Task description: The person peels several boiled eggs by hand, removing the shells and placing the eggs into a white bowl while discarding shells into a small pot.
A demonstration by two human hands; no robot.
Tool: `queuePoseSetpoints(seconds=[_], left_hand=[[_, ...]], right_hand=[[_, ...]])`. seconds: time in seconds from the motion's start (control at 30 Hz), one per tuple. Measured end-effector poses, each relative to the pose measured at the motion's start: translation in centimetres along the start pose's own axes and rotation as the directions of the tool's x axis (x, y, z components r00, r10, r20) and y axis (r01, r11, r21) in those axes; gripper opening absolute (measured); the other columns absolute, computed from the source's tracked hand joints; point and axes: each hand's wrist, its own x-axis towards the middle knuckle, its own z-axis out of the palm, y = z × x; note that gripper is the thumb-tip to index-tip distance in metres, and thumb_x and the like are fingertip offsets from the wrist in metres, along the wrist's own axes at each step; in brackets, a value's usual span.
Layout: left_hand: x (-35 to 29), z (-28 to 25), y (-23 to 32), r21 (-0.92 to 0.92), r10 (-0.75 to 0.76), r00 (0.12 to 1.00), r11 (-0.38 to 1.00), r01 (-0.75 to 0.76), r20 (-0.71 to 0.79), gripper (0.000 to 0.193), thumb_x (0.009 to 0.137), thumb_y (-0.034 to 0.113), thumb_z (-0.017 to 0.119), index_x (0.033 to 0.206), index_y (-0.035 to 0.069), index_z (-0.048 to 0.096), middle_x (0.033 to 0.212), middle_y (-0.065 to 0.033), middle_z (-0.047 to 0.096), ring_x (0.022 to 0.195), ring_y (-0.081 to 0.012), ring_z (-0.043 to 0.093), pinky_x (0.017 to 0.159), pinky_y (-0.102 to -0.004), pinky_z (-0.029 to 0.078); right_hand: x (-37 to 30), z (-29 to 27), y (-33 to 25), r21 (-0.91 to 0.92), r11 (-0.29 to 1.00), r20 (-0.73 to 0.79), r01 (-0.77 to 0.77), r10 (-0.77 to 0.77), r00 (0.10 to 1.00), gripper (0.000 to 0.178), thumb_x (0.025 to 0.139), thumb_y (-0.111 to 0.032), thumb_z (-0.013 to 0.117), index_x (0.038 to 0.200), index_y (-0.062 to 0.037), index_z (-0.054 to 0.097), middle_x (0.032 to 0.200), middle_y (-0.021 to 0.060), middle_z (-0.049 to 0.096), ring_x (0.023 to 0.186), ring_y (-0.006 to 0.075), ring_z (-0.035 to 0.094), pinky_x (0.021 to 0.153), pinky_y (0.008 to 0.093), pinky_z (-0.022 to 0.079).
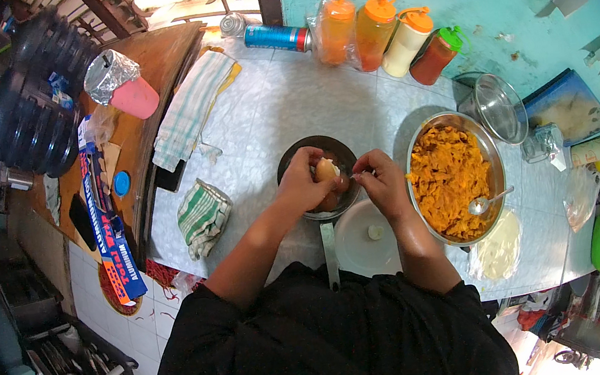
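**Both hands on one pale piece over the dark bowl**

Nearest you: one white plate (pixel 363 243) at the table edge, a small pale bit on it. Just beyond, your left hand (pixel 305 183) curls round a pale food piece (pixel 325 170), fingers closed on its left side. Your right hand (pixel 383 181) pinches toward the piece from the right with something thin and metallic; can't tell what. The piece sits between both hands, above one dark bowl (pixel 312 146); brownish pieces lie under it, count unclear. Its long axis looks roughly upright, tipped slightly left; hard to say more.

Right of your right hand: one metal bowl (pixel 492 156) of orange mash, one spoon (pixel 485 202) resting in it. Left of your left hand: one green-striped cloth (pixel 202 216), bunched. Further out: one striped towel (pixel 189 111), one empty steel bowl (pixel 498 107). At the wall: four squeeze bottles (pixel 378 32) in a row, leaning right, and one blue can (pixel 276 38) lying on its side.
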Motion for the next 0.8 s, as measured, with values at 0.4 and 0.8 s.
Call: queuePoseSetpoints(seconds=[0.4, 0.8], left_hand=[[-1.8, -1.9, 0.0, -0.882, -0.148, 0.935, 0.312, 0.354, 0.323, 0.041, 0.084, 0.009, 0.061, 0.121, 0.003, 0.045, 0.111, -0.0098, 0.055, 0.100, -0.0195, 0.057, 0.085, -0.0318, 0.049], [-2.6, -1.0, 0.5, -0.793, -0.071, 0.985, 0.586, 0.168, 0.156, 0.044, 0.080, -0.001, 0.061, 0.121, 0.004, 0.045, 0.110, -0.0066, 0.054, 0.104, -0.0152, 0.051, 0.092, -0.0295, 0.042]], right_hand=[[-0.2, 1.0, -2.4, -0.045, 0.999, 0.077, -0.019, 0.022, 0.997, 0.024, 0.081, -0.026, 0.057, 0.091, -0.0046, 0.062, 0.089, 0.0122, 0.060, 0.080, 0.0314, 0.059, 0.069, 0.0381, 0.047], [-0.4, 1.4, -3.2, -0.283, 0.954, 0.069, 0.101, -0.085, 0.994, 0.021, 0.079, -0.024, 0.058, 0.089, -0.0049, 0.059, 0.083, 0.0124, 0.059, 0.077, 0.0320, 0.059, 0.065, 0.0414, 0.047]])
